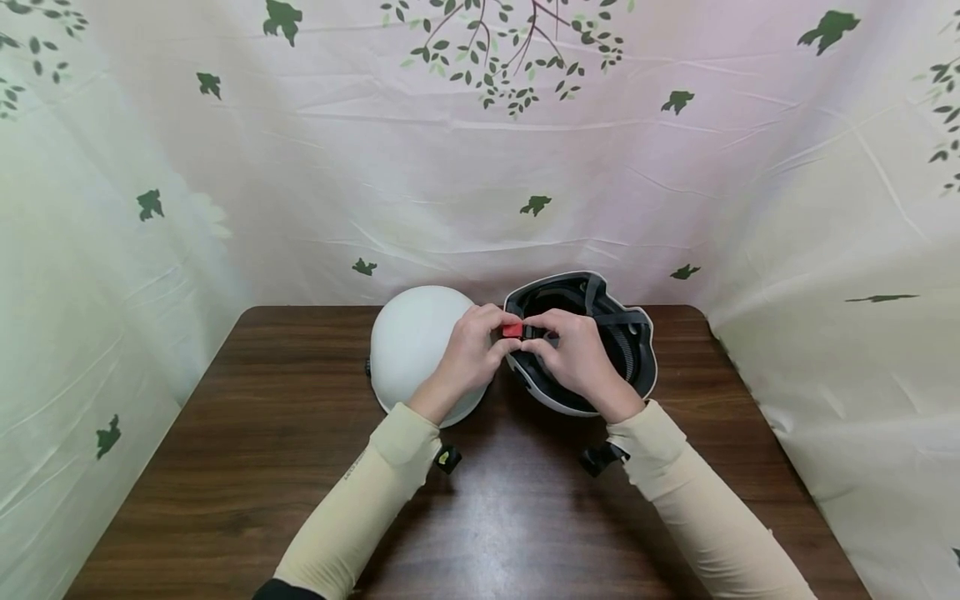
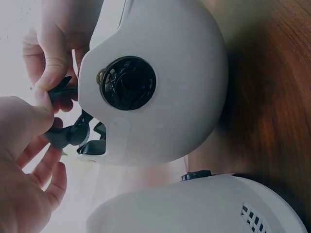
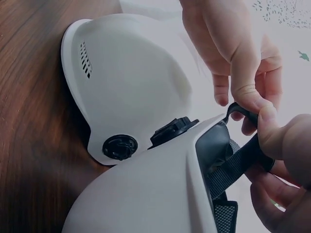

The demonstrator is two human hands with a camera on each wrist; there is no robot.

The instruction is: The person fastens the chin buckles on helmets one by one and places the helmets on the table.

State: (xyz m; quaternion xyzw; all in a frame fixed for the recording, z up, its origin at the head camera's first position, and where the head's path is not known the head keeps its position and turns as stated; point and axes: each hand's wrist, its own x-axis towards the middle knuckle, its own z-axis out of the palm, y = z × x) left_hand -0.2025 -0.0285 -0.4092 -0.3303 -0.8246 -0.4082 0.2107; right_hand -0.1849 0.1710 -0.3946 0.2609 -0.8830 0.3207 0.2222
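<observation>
A white helmet [image 1: 643,367] lies upturned on the table, its black-lined inside facing up. Over its left rim both hands meet at the chin strap's buckle. My left hand [image 1: 474,337] pinches the red buckle [image 1: 513,331] between thumb and fingers. From the other side my right hand [image 1: 573,354] pinches the black strap end, its fingertips meeting the left ones. Fingers partly hide the buckle, so whether its halves are joined cannot be told. In the right wrist view the black webbing strap [image 3: 233,167] runs from the helmet to the fingers.
A second white helmet [image 1: 412,342] sits dome up, left of the upturned one and under the left wrist. Black round knobs [image 3: 120,147] show on the helmets' sides. The brown wooden table [image 1: 247,433] meets a printed cloth backdrop [image 1: 450,192] behind.
</observation>
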